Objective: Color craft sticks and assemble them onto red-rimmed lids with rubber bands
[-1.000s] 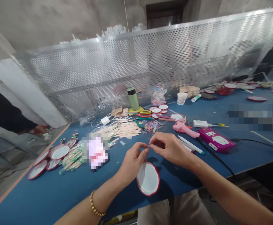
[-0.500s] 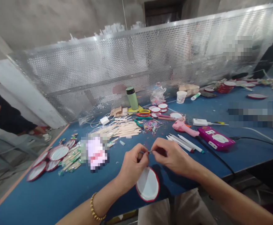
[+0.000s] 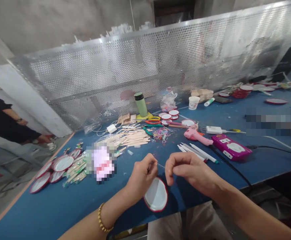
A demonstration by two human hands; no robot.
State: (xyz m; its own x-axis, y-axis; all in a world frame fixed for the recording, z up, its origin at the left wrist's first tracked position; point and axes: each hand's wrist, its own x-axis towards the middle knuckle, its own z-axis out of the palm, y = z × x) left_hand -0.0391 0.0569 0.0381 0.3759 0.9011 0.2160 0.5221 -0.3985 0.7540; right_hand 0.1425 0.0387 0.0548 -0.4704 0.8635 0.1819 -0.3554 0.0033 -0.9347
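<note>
My left hand (image 3: 143,175) pinches one end of a thin strand (image 3: 161,165) above the blue table. Beside it, my right hand (image 3: 186,170) has its fingers curled, with the thumb and forefinger somewhat apart near the strand's other end; whether it touches the strand is unclear. Below both hands lies a round white disc with a red rim (image 3: 156,195), close to the table's front edge. The fingers of my left hand partly cover the disc's upper edge.
Wooden sticks (image 3: 138,137), coloured bands (image 3: 161,133), markers (image 3: 197,153), a pink glue gun (image 3: 197,136) and a purple power block (image 3: 230,147) lie beyond my hands. More red-rimmed discs (image 3: 63,163) are at left. A green bottle (image 3: 141,106) stands by the perforated screen.
My right hand has moved slightly right and its pinch has loosened, so the gap between my hands is wider and more strand shows. At far left, another person's arm has shifted.
</note>
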